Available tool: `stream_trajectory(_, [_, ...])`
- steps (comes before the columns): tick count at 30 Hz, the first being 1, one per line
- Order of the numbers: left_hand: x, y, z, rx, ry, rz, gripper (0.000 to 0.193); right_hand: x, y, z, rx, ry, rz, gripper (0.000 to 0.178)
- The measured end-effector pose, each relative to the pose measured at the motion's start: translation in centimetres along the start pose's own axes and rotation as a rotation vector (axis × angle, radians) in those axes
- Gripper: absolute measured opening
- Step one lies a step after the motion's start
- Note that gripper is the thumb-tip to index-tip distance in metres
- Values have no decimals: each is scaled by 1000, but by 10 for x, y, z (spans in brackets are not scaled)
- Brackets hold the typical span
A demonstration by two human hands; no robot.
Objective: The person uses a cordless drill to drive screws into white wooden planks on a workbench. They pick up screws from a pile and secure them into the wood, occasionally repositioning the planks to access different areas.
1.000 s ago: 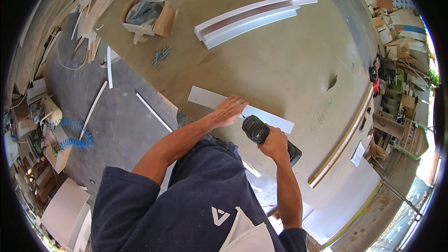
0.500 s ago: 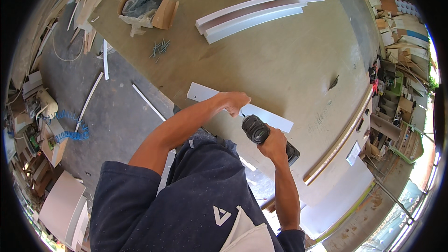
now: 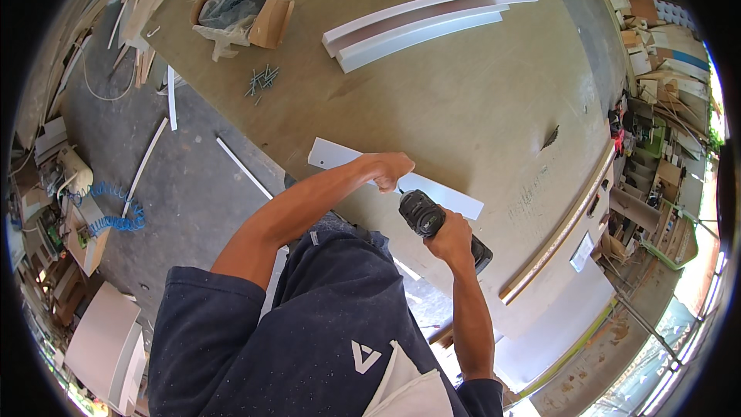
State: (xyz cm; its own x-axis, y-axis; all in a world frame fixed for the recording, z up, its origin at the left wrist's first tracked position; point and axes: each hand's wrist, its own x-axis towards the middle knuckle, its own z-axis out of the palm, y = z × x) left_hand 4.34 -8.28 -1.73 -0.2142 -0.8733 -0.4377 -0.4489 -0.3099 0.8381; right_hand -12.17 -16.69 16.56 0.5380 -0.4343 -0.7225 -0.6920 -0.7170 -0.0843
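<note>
Head-worn fisheye, wide view — looking steeply down

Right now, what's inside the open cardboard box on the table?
The cardboard box has crumpled, greyish see-through plastic showing in its opening. Whatever lies within or beneath that plastic is covered, so I can't tell what it is.

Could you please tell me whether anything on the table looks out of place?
Mildly: loose screws or nails lie jumbled near the open box rather than inside it, and a small dark feather-like object, which I cannot identify, lies alone toward the right of the table.
</note>
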Motion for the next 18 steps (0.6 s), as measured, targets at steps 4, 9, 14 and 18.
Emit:
stream_trajectory(4, [-3,5,-5,-3,-38,-16,66,-1,-1,1,18,-9,14,49])
stream_trajectory(9, [-6,10,-11,0,-74,-15,66,0,-3,1,7,-21,34,49])
stream_trajectory(14, [3,-3,6,2,95,89,39,2,1,5,35,-6,23,49])
stream_trajectory(18, [11,-11,14,3,140,111,25,0,-2,2,66,1,14,48])
